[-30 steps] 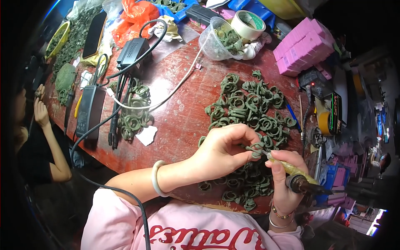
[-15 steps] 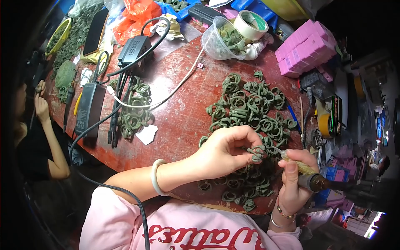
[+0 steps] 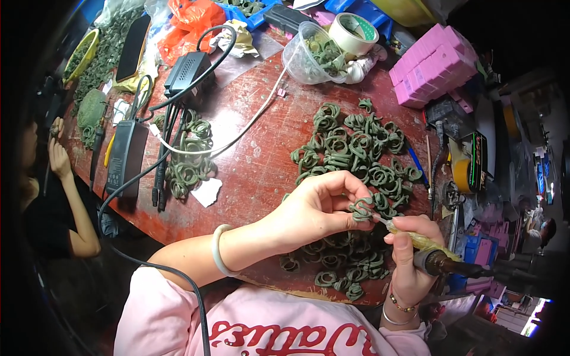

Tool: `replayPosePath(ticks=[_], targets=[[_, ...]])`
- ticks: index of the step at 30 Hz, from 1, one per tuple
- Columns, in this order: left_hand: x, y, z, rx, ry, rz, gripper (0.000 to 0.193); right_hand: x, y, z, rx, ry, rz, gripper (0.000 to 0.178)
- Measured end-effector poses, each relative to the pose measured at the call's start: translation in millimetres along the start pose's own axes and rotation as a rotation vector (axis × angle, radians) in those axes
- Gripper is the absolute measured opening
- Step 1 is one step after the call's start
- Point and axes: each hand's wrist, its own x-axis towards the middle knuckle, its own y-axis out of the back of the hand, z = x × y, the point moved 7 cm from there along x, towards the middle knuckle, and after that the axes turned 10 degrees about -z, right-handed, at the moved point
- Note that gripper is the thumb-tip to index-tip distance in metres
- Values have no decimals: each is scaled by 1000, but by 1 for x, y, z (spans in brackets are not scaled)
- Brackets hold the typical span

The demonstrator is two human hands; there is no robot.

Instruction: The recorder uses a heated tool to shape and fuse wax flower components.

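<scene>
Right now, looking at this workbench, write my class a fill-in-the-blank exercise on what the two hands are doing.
1. The left hand pinches a green ____ between its fingers.
2. The right hand holds a rotary tool whose tip touches that ____.
3. The left wrist wears a pale ____.
4. The stack of boxes at the table's far right is ____.

Missing words: ring; ring; bangle; pink
</scene>
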Motion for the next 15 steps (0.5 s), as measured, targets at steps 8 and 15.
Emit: replayPosePath(ticks=[8, 15], targets=[[-1, -1, 0, 117, 19, 1, 20, -2, 2, 3, 129, -70, 5, 15], [-1, -2, 0, 78, 15, 6, 20, 0, -4, -4, -64, 54, -4, 19]])
